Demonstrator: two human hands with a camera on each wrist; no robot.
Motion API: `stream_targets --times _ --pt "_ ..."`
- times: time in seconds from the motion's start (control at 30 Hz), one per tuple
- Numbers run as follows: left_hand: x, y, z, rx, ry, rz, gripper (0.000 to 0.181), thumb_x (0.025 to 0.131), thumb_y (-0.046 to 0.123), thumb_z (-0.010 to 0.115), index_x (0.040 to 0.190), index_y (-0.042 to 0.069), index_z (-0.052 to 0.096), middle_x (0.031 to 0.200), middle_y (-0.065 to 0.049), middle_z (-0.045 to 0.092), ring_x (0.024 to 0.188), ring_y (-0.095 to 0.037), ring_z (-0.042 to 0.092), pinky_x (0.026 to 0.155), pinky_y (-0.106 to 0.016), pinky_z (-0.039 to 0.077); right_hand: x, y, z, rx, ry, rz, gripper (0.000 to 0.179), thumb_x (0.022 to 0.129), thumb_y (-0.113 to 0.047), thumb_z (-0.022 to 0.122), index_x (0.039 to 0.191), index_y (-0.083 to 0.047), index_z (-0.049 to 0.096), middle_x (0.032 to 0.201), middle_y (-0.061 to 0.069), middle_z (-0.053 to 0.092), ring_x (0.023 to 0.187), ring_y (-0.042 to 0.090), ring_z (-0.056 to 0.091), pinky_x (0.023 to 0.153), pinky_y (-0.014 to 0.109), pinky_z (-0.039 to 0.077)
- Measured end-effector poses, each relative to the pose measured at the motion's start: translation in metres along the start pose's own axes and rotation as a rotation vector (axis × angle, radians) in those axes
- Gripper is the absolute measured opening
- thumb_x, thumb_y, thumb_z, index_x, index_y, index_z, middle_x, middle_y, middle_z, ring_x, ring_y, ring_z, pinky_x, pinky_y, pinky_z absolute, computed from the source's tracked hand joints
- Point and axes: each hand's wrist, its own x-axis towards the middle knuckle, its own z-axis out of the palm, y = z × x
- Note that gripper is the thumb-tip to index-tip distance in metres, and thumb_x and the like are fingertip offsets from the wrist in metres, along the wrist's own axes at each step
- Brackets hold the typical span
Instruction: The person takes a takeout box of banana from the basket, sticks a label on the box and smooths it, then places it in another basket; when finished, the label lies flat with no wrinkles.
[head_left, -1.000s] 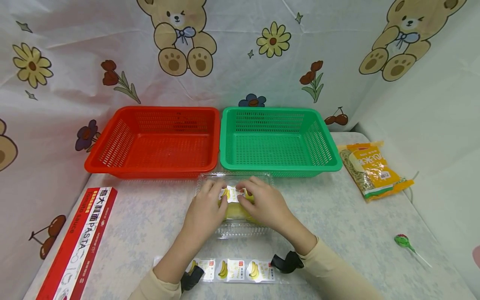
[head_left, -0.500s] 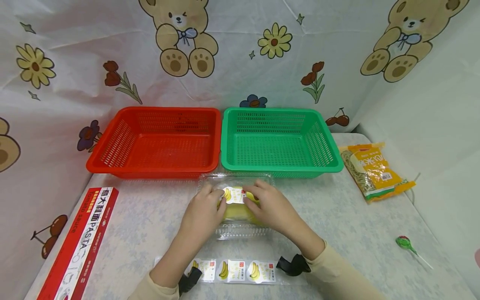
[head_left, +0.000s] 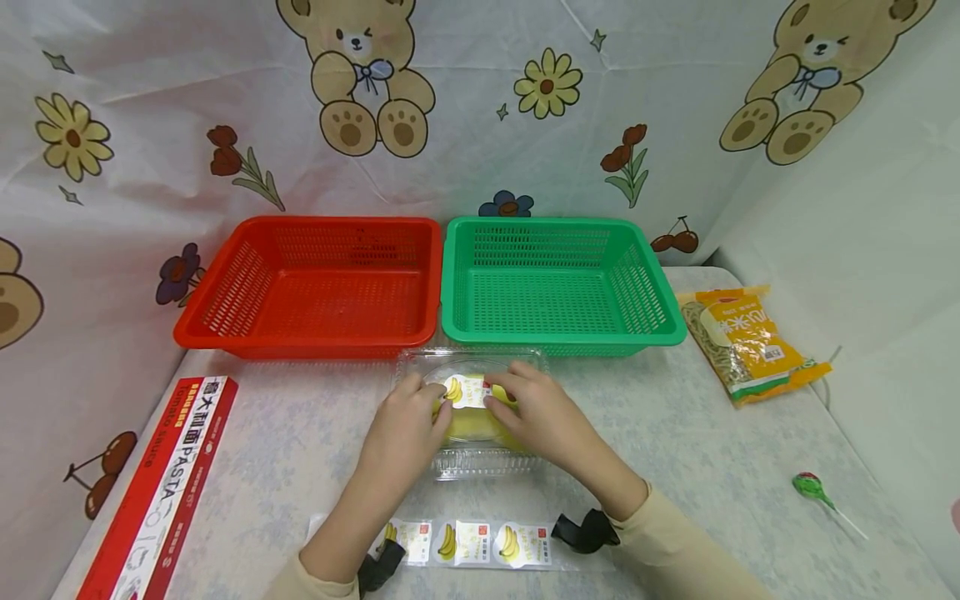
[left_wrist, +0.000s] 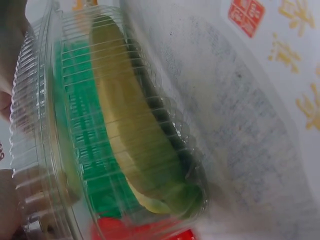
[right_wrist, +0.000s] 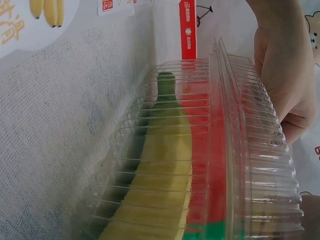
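Banana label [head_left: 467, 391]: left hand [head_left: 406, 421], right hand [head_left: 542, 412] angled inward, fingers curled, seemingly pinching ends.

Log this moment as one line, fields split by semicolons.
label: over clear container; left hand: at label's left end; right hand: at label's right end; banana: inside container; label strip: nearer person
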Motion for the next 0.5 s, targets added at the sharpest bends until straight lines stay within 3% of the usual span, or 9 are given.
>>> stream_targets --times 0.5 --pt "-0.0012 -0.0016 0.0005 -0.017 0.011 -0.018 0.016 0.086 0.012 0.074 0.098 0.001 0.076 0.084 -0.009 0.062 0.071 -0.023 0.063 0.068 -0.032 0.058 -0.0011 -0.0006 -0.0003 0.022 0.0 0.018 0.024 0.091 -0.024 0.073 0.111 -0.011 0.074 0.077 -0.006 0.048 0.065 0.007 0.04 0.053 0.019 0.036"
